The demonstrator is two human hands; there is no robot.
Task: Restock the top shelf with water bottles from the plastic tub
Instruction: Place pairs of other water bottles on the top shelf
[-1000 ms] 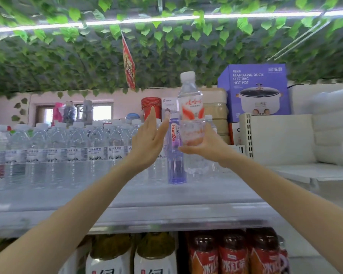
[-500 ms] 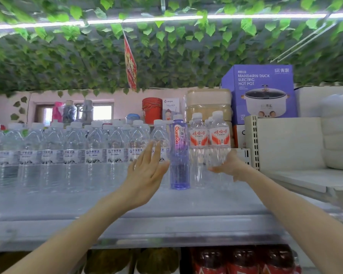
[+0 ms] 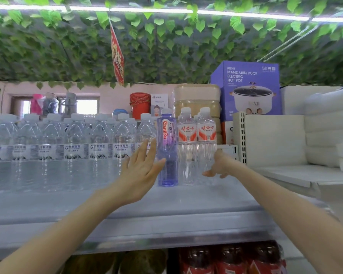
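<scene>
Two red-labelled water bottles (image 3: 187, 139) stand on the top shelf (image 3: 166, 214), just left of the right hand (image 3: 219, 165), its fingers loosely bent and empty. One purple bottle (image 3: 167, 151) stands just beside the left hand (image 3: 141, 171), fingers spread; seven clear bottles (image 3: 76, 147) line up beyond.

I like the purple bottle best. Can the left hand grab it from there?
Probably yes. The left hand is open right beside the purple bottle, thumb by its side, with nothing between them.
</scene>
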